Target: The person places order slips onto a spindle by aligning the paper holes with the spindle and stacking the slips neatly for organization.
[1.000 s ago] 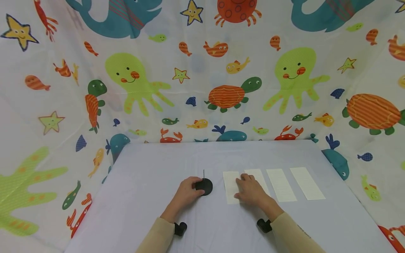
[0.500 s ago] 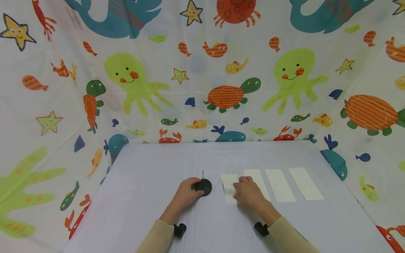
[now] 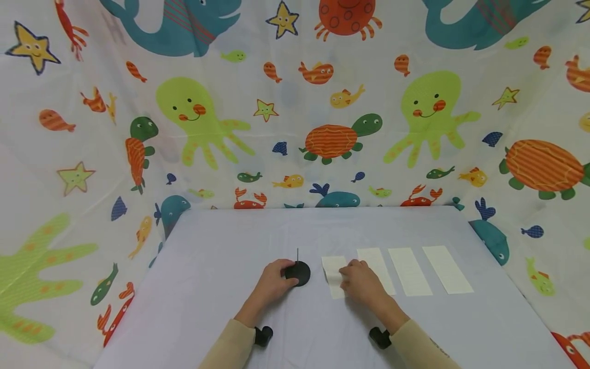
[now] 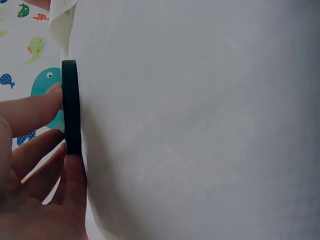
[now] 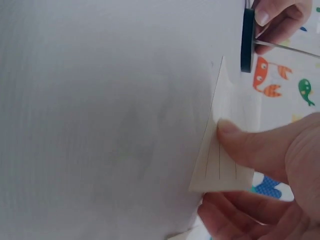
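A receipt spike (image 3: 297, 273) with a round black base and a thin upright metal rod stands on the table. My left hand (image 3: 271, 283) holds its base at the left edge; in the left wrist view the thumb lies on top of the base (image 4: 72, 110) and the fingers are at its side. Right of the spike, my right hand (image 3: 361, 282) pinches a cream paper slip (image 3: 334, 277) by its right edge. The slip is bent, with its left edge raised. Ruled lines show on this slip (image 5: 212, 165) in the right wrist view, where the thumb presses its face.
Three more cream slips lie in a row to the right: one (image 3: 377, 264) partly behind my right hand, another (image 3: 410, 271), and a far-right one (image 3: 448, 270). They rest on a white-covered table (image 3: 193, 287). A sea-animal printed curtain (image 3: 276, 123) encloses the back and sides.
The nearest slip has gone from flat to bent, its far edge drawn slightly closer, as my right hand took hold and moved slightly left. My left hand stays on the spike's base.
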`<state>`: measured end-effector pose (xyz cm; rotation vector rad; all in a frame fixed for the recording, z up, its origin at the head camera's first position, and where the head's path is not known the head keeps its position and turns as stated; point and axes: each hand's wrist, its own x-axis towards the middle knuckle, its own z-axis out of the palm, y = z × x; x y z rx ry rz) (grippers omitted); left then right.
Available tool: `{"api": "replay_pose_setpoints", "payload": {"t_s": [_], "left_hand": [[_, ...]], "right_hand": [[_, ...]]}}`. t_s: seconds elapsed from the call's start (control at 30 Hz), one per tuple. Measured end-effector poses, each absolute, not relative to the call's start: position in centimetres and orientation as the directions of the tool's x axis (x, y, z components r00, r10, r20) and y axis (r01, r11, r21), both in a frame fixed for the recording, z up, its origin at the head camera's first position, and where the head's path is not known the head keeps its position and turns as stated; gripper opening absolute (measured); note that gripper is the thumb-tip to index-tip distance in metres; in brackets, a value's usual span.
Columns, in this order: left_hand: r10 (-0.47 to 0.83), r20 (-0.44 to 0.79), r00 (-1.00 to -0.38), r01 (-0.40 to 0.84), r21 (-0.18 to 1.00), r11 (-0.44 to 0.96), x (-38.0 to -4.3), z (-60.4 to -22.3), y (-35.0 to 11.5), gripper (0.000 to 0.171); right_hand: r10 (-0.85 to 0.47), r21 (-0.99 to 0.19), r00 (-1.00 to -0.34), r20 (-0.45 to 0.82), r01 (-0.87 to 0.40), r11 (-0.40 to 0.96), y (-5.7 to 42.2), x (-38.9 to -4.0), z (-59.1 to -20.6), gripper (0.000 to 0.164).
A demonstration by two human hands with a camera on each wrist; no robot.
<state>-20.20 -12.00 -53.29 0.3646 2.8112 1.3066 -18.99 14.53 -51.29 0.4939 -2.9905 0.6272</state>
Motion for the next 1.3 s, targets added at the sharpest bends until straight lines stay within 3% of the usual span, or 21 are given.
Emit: {"api": "replay_pose_setpoints", "payload": {"t_s": [0.43, 0.73, 0.93, 1.3], "left_hand": [[0.256, 0.099, -0.962, 0.241, 0.748, 0.618, -20.20, -53.69, -11.97, 0.045], [0.248, 0.088, -0.965, 0.228, 0.750, 0.621, -20.14, -53.65, -12.09, 0.046], [0.238, 0.080, -0.968, 0.215, 0.752, 0.623, -20.19, -53.80, -12.06, 0.045], [0.226, 0.076, -0.971, 0.206, 0.745, 0.634, -20.21, -53.25, -12.09, 0.044]], "right_hand": [[-0.164, -0.632, -0.986, -0.013, -0.119, 0.766, 14.60, -19.55, -51.19, 0.053], [-0.079, -0.779, -0.995, -0.064, 0.000, 0.627, 14.63, -19.48, -51.04, 0.034], [-0.033, -0.813, -0.998, -0.056, 0.026, 0.581, 14.69, -19.58, -51.46, 0.021], [-0.049, -0.845, -0.994, -0.096, 0.056, 0.532, 14.48, -19.58, -51.67, 0.027]]}}
